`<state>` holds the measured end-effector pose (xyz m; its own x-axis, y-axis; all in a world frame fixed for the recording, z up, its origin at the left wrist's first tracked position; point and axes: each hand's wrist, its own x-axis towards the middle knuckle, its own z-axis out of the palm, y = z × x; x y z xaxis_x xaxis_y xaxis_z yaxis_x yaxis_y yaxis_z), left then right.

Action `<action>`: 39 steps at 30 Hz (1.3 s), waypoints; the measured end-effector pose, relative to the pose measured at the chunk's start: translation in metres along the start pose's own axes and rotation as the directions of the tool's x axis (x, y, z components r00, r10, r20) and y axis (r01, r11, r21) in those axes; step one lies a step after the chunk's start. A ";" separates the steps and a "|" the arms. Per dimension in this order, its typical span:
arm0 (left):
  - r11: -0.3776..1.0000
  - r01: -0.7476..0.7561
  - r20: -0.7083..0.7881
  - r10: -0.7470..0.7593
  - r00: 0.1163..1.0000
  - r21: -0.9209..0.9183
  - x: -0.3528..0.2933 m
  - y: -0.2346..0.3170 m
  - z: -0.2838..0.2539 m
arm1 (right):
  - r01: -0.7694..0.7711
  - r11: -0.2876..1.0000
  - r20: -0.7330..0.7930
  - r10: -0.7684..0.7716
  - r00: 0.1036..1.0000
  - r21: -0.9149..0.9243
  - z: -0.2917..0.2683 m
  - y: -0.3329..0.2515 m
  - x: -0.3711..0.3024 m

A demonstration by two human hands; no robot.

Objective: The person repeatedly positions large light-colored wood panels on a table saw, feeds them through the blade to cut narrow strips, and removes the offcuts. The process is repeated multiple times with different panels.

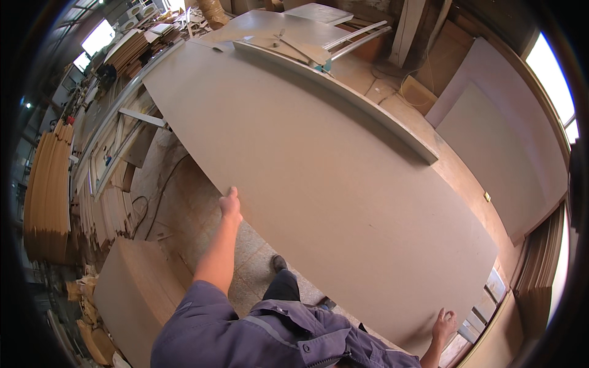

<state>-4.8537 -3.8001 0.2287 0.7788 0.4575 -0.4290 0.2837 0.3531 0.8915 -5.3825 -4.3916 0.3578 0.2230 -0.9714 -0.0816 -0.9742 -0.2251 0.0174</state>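
Observation:
A large flat beige board [343, 202] stretches diagonally before me, from the saw table at the far left to a slatted support at the near right. My left hand [230, 205] grips its near edge, thumb on top and the other fingers hidden below. By the near right corner, my right hand [444, 325] rests on the board's upper face with its fingers bent and slightly apart, gripping nothing. A long straight fence bar [343, 104] lies across the board's far side. Behind it, the metal saw table [276, 27] carries an angled wooden piece with a knob.
Stacked board strips [49, 190] stand at the left. A large box-like panel [141, 276] sits at my lower left. Cables [161, 196] trail over the floor beneath the board. Large sheets [491, 147] lean against the right wall, above a stack of dark panels [540, 264].

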 end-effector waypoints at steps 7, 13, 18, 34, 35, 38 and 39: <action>0.999 0.010 -0.028 -0.009 1.000 0.031 0.027 -0.016 -0.011 | -0.074 0.990 0.012 0.076 0.997 -0.119 0.010 0.008 0.043; 1.000 0.027 -0.010 -0.027 1.000 0.016 0.054 -0.020 -0.027 | 0.025 1.000 -0.019 -0.025 0.999 0.002 0.041 0.035 0.072; 1.000 -0.005 -0.019 0.005 1.000 0.014 0.089 -0.037 -0.037 | 0.001 0.997 0.009 0.000 1.000 -0.081 0.090 0.072 0.082; 0.992 0.078 0.047 -0.074 0.996 -0.094 -0.257 -0.253 -0.060 | 0.300 0.926 0.080 -0.325 0.942 0.227 0.139 0.117 0.062; 0.980 0.134 0.102 -0.120 0.988 -0.145 -0.317 -0.275 -0.063 | 0.294 0.933 0.145 -0.326 0.934 0.206 0.117 0.120 0.059; 0.946 0.215 0.190 -0.171 0.967 -0.242 -0.457 -0.344 -0.058 | 0.389 0.883 0.166 -0.439 0.883 0.264 0.094 0.158 0.081; 0.964 0.167 0.158 -0.136 0.978 -0.207 -0.505 -0.347 -0.052 | 0.388 0.867 0.254 -0.469 0.846 0.312 0.088 0.172 0.097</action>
<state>-5.3743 -4.1111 0.1284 0.8117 0.2706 -0.5177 0.2878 0.5860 0.7575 -5.5315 -4.5184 0.2651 0.6370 -0.6968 -0.3298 -0.7694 -0.5482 -0.3278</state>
